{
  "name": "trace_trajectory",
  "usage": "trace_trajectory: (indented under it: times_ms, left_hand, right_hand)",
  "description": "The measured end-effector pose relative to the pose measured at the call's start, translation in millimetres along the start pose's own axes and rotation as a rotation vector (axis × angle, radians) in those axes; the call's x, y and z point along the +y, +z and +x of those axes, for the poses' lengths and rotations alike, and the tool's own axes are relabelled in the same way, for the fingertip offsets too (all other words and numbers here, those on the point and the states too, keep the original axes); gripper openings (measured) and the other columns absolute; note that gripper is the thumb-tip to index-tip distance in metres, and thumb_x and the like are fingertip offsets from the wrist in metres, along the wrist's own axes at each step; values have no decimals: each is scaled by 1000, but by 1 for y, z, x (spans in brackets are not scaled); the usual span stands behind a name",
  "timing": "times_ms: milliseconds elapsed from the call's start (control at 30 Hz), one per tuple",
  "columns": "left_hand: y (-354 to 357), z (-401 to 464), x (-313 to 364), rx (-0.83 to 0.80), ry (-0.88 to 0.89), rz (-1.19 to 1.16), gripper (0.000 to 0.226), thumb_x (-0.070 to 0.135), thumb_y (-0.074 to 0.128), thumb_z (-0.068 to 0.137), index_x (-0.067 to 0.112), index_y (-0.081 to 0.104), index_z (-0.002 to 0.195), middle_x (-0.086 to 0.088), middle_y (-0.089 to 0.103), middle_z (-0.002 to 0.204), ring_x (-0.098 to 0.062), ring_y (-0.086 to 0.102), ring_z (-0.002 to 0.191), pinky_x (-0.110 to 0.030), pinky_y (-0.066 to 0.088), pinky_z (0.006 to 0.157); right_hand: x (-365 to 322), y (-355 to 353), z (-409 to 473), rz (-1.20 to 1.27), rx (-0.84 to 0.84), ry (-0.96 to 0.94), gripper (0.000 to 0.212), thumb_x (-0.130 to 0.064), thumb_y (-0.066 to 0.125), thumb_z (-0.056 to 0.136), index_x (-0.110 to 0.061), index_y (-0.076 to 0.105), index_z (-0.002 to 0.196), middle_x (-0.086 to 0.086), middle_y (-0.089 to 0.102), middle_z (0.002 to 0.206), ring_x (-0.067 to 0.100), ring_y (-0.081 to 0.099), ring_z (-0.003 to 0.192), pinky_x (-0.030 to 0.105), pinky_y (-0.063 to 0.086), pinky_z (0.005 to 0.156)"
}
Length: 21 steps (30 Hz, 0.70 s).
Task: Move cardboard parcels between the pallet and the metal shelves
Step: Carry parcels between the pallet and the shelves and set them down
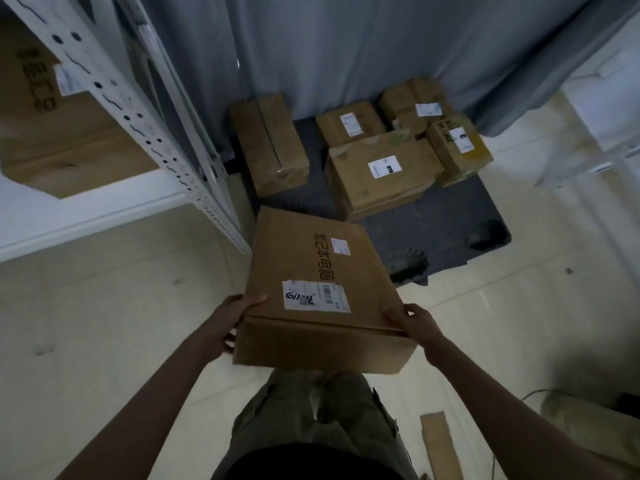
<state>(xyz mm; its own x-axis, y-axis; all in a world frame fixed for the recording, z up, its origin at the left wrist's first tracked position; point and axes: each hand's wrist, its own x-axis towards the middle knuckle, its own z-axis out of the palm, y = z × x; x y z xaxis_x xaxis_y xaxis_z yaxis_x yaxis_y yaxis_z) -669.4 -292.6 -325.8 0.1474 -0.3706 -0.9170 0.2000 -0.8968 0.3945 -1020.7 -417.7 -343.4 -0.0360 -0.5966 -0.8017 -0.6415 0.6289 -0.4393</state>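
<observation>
I hold a flat brown cardboard parcel (322, 292) with black printed characters and white labels in front of my waist, above the floor. My left hand (225, 323) grips its near left corner and my right hand (414, 322) grips its near right corner. Ahead lies the dark pallet (446, 233) on the floor, carrying several parcels: a long one (270, 143) at the left, a wide one with a white label (381, 171) in the middle, and smaller ones (457, 147) behind and to the right. The white metal shelves (114, 98) stand at the left, holding a large box (52, 133).
A grey curtain (346, 46) hangs behind the pallet. A white piece of furniture (595, 133) stands at the right. A cardboard strip (440, 441) and another box (588, 424) lie on the pale floor at the lower right.
</observation>
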Motion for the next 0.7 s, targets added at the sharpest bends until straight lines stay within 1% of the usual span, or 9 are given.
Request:
trace_trajectory:
  times_ms: [100, 200, 233, 300, 367, 433, 533, 633, 700]
  left_hand:
    - [5, 22, 1, 23, -37, -74, 95, 70, 73, 60, 28, 45, 140, -15, 62, 122, -41, 63, 105, -56, 54, 92]
    - [14, 55, 3, 48, -58, -168, 90, 66, 77, 68, 28, 42, 142, -13, 63, 122, -39, 64, 104, -55, 56, 90]
    - [16, 71, 4, 62, -66, -206, 87, 64, 77, 70, 28, 42, 142, -12, 63, 121, -38, 65, 104, -54, 56, 89]
    - [21, 108, 5, 79, -80, -268, 87, 62, 80, 69, 31, 43, 141, -11, 64, 121, -36, 66, 104, -54, 57, 87]
    - [26, 149, 2, 96, -84, -316, 90, 63, 84, 63, 33, 46, 139, -9, 66, 121, -35, 67, 105, -53, 58, 86]
    - [32, 193, -1, 111, -78, -369, 92, 64, 85, 57, 35, 48, 137, -6, 68, 120, -32, 69, 105, -53, 59, 85]
    - [39, 262, -8, 139, -44, -405, 95, 62, 86, 53, 35, 50, 137, -4, 70, 120, -27, 69, 106, -45, 58, 80]
    - [40, 333, -12, 160, 1, -441, 97, 59, 88, 54, 34, 49, 139, -2, 72, 118, -26, 70, 107, -42, 58, 80]
    - [38, 378, -18, 165, 32, -439, 99, 58, 89, 54, 34, 47, 140, -1, 73, 117, -25, 71, 106, -42, 57, 81]
  right_hand:
    - [-16, -3, 37, 23, -79, 19, 67, -43, 77, 86, -11, 54, 139, 10, 62, 131, 26, 63, 111, 39, 53, 94]
    - [-36, -2, 84, 60, -153, 35, 66, -39, 77, 87, -15, 50, 142, 8, 61, 134, 25, 62, 111, 38, 52, 90]
    - [-43, -2, 103, 60, -174, 38, 67, -39, 76, 87, -17, 49, 143, 7, 60, 135, 26, 61, 113, 40, 52, 91]
    - [-52, 1, 146, 42, -229, 32, 69, -42, 75, 87, -20, 45, 146, 6, 57, 139, 28, 59, 119, 45, 51, 100]
    - [-55, 8, 192, 36, -268, 20, 74, -41, 74, 88, -20, 41, 150, 5, 53, 144, 28, 57, 125, 49, 47, 108]
    - [-54, 17, 239, 51, -252, 10, 76, -35, 75, 89, -17, 37, 153, 7, 51, 147, 28, 56, 127, 50, 46, 109]
    - [-49, 34, 305, 43, -244, -39, 67, -28, 73, 92, -15, 41, 149, 8, 52, 145, 29, 57, 124, 46, 50, 105]
    - [-47, 54, 371, 44, -253, -93, 54, -29, 71, 93, -28, 41, 138, 5, 51, 143, 27, 56, 123, 43, 50, 103]
    - [-43, 69, 411, 32, -243, -117, 59, -33, 70, 93, -30, 37, 142, 3, 48, 145, 25, 54, 125, 42, 48, 103]
